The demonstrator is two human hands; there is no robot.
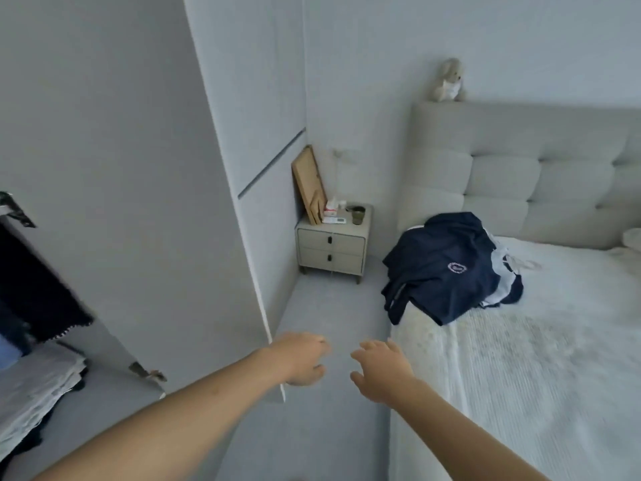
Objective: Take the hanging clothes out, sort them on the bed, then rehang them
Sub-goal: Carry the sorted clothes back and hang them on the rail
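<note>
The bed point(541, 359) fills the right side of the view, covered in a white textured spread, with a padded pale headboard point(555, 175) at its far end. A heap of navy clothes point(447, 269) lies on the bed near the edge closest to the aisle, a little short of the headboard; a white crest shows on the top garment, some white fabric pokes out on the heap's far side, and part of the dark cloth droops over the bed's edge. On top of the headboard sits a small plush toy point(448, 81).

Left of the bed, across a strip of grey floor point(329, 324), stands the wardrobe point(114, 151), its pale door swung open toward the bed. Inside, at the far left, dark clothes point(31, 289) hang, blurred, and below them lies a stack of folded light fabric point(34, 387).

Between the wardrobe and the bed's head end stands a small two-drawer nightstand point(333, 244). A wooden board point(308, 185) leans against the wall on it, beside a few small boxes and a dark cup point(358, 214).

Both hands reach forward over the floor beside the bed, holding nothing. The left hand point(301, 359) hangs by the edge of the wardrobe door with its fingers loosely curled. The right hand point(381, 371), just beside the bed's edge, has its fingers spread and relaxed. The two hands are close together but apart.
</note>
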